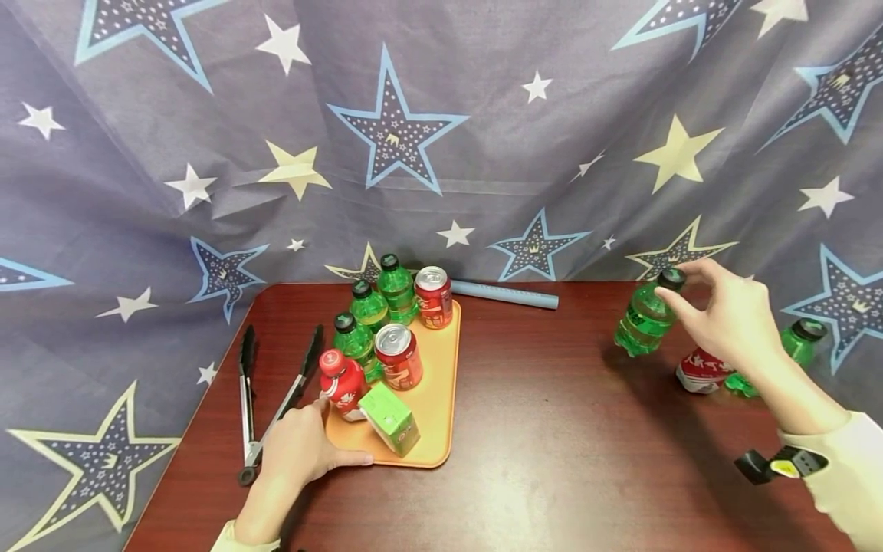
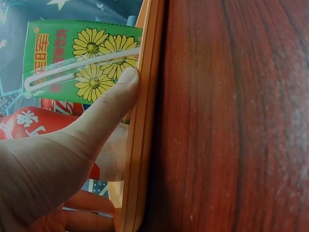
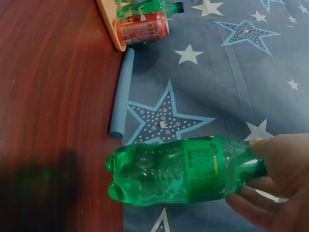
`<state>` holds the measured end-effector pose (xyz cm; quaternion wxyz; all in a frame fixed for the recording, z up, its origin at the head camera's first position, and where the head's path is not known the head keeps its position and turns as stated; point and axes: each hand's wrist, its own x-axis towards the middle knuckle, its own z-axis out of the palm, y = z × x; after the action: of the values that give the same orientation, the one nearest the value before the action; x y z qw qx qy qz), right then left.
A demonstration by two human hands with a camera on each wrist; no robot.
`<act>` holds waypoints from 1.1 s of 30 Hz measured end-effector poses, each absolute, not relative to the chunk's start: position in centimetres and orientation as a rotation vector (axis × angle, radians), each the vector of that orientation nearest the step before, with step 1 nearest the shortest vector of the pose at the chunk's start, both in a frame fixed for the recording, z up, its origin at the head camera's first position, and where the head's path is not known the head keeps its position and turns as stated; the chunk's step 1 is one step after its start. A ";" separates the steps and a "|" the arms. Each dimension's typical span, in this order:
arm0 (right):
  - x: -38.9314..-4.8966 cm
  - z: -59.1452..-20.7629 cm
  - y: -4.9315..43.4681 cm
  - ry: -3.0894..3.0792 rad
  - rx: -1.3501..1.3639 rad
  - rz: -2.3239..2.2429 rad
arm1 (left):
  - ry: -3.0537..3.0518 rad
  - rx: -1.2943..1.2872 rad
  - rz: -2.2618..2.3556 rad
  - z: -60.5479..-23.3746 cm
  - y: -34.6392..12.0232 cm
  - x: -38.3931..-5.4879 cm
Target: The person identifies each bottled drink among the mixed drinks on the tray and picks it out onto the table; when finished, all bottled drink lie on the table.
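My right hand [image 1: 731, 310] pinches a green plastic soda bottle [image 1: 645, 318] near its dark cap. In the right wrist view the bottle [image 3: 178, 171] hangs above the table, its shadow below. My left hand [image 1: 300, 445] rests at the near left corner of an orange tray [image 1: 436, 429], thumb [image 2: 113, 99] along the near rim. On the tray stand a red bottle [image 1: 343, 387], a green drink carton [image 1: 389, 420] with a straw on its side, two red cans [image 1: 398, 356] and several green bottles [image 1: 355, 341]. The carton sits at an angle beside the thumb.
Metal tongs [image 1: 248, 406] with black tips lie spread left of the tray. A blue-grey rod [image 1: 507, 294] lies along the table's back edge. Partly behind my right forearm are a red-and-white bottle [image 1: 702, 372] and another green bottle [image 1: 800, 345]. Star-patterned cloth [image 1: 524, 153] hangs behind the table.
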<state>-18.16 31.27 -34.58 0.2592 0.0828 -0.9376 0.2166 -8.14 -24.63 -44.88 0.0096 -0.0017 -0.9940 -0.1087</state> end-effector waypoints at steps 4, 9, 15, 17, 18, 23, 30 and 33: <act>-17.6 -35.1 31.6 -2.536 0.238 0.556 | -3.101 -0.007 -0.335 -45.0 -24.6 -8.2; -17.1 -35.7 31.8 -2.529 0.256 0.520 | -3.101 -0.004 -0.325 -45.0 -24.7 -8.1; -16.7 -36.5 32.1 -2.506 0.325 0.467 | -3.098 -0.014 -0.320 -45.1 -24.7 -8.1; -16.6 -36.8 32.3 -2.503 0.340 0.463 | -3.100 -0.015 -0.315 -45.1 -24.7 -8.1; -16.5 -36.9 32.4 -2.504 0.347 0.462 | -3.102 -0.014 -0.313 -45.1 -24.7 -8.1; -16.1 -37.4 32.8 -2.523 0.335 0.460 | -3.110 -0.006 -0.321 -45.1 -24.6 -8.2; -15.8 -37.7 33.1 -2.546 0.333 0.471 | -3.109 -0.001 -0.341 -45.0 -24.6 -8.2; -15.7 -37.9 33.2 -2.550 0.342 0.460 | -3.110 -0.002 -0.342 -45.0 -24.6 -8.2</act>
<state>-15.67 33.16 -37.90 0.2609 0.1264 -0.9418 0.1700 -8.17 -24.63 -44.97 0.0063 -0.0008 -0.9940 -0.1092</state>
